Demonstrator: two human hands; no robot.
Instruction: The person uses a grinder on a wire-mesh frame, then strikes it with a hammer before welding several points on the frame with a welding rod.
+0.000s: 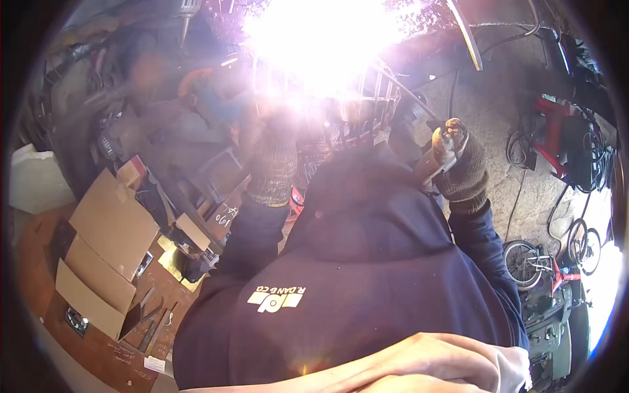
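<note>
A blinding white-violet welding arc (324, 39) burns at the top middle and washes out whatever lies around it. My right hand (464, 160), in a knitted work glove, is closed round a welding electrode holder (432, 160). From it a thin welding rod (409, 95) slants up and left into the glare. My left hand (272, 150), gloved too, reaches up to the lower left of the arc. Its fingers are lost in the brightness, so what it touches is hidden. Just below the arc, barred metalwork (360, 108) shows faintly.
Left stands a brown workbench (46, 262) with an open cardboard box (114, 229) and loose tools. A red machine with black cables (557, 134) sits at right on the concrete floor (485, 105). Below it is a small red bicycle (560, 278). A curved metal strip (466, 36) hangs upper right.
</note>
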